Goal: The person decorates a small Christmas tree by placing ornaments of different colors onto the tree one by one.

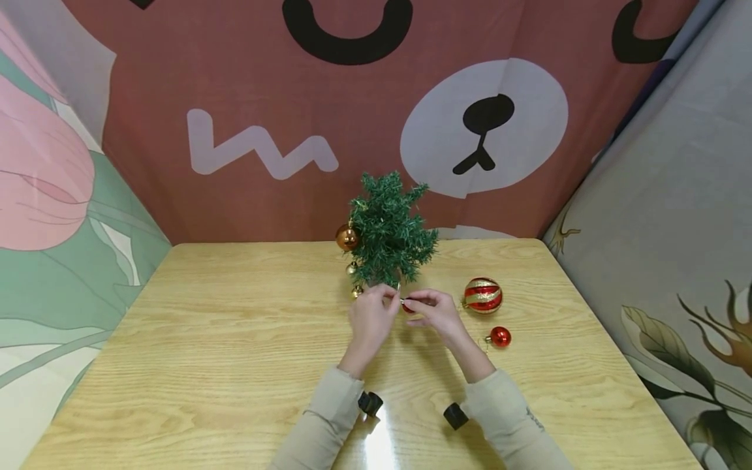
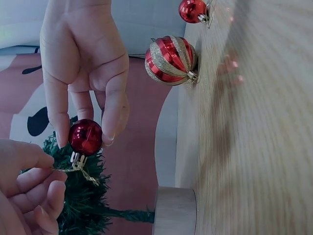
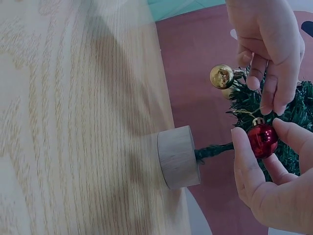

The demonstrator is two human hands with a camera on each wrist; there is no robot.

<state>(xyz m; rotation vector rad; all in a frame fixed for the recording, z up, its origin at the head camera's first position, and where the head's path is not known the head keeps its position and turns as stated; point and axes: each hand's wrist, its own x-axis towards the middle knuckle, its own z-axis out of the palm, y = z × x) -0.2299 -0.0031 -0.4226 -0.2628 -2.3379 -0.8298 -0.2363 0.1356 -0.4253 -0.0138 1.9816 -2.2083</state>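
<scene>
Right hand [image 1: 436, 314] pinches red ball [image 3: 263, 140] between thumb and fingertips; left hand [image 1: 371, 313] pinches the ball's gold string [image 2: 89, 177] with thumb and forefinger, its other fingers loosely bent. Red ball is between the two hands, just on the near side of the small green tree [image 1: 388, 225], metal cap toward the left hand. Tree stands at far middle of wood table [image 1: 235, 365] on a round wooden base [image 3: 178, 157]. On tree's left side: copper ball [image 1: 348, 237], two small gold balls [image 1: 357, 292] below it. Right of the hands on table: striped red-and-gold ball [image 1: 483, 295], smaller shiny red ball [image 1: 500, 337] nearer. Bear-print cloth [image 1: 247, 209] behind.
</scene>
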